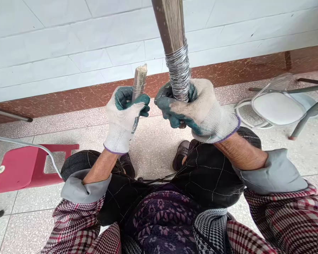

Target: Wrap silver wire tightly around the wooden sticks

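My left hand [125, 113], in a white glove with a green coated palm, is closed around a short wooden stick [140, 77]. A few turns of thin wire circle the stick near its upper part, and its top end looks rough and broken. My right hand [190, 106], gloved the same way, grips a thicker wooden pole [172, 24] that rises out of the top of the view. Many layers of silvery wire [178, 70] are wound around the pole just above my right fingers. The two hands are apart, held above my knees.
A white tiled wall [95, 42] with a reddish-brown skirting [82, 106] stands in front. A red plastic stool [23, 169] lies on the speckled floor at left. Metal chair legs [310, 109] and a round white-seated object [278, 108] are at right.
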